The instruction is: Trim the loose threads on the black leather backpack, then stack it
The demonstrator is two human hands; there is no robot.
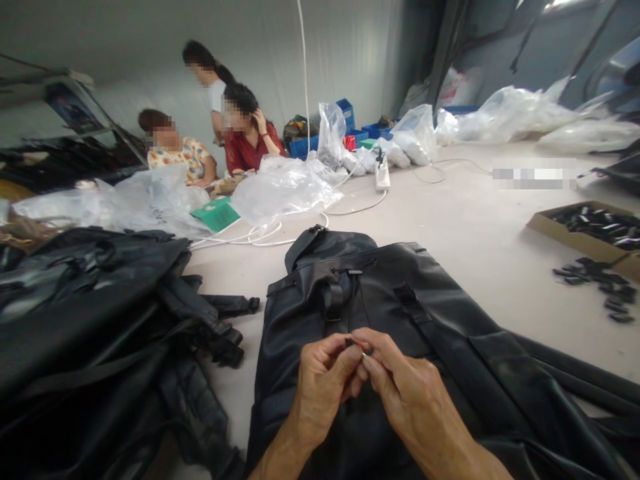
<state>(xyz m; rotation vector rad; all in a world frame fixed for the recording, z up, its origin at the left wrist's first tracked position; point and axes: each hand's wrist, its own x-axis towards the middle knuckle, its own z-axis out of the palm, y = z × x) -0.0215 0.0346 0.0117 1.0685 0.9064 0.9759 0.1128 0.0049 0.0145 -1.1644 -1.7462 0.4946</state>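
Note:
A black backpack [325, 373] with a smooth, leather-like surface lies in front of me, its top pointing away. Over its front, my left hand [325, 377] and my right hand [400, 380] meet, fingertips pinched together. Between them is a small dark piece [349, 342] with a bright glint; fingers cover most of it, so its kind is unclear. A thin black cord [364, 303] runs from the bag's top edge down towards my fingers. Just beyond are a dark strap loop [333, 300] and a buckle strap [415, 303].
More black bags [90, 300] are heaped at left, straps hanging out. Right, a cardboard box [575, 230] holds small black parts, with loose black pieces [595, 280] beside it. Plastic bags [285, 187], a power strip [382, 175] and white cable lie behind. Three people [247, 140] are at far left.

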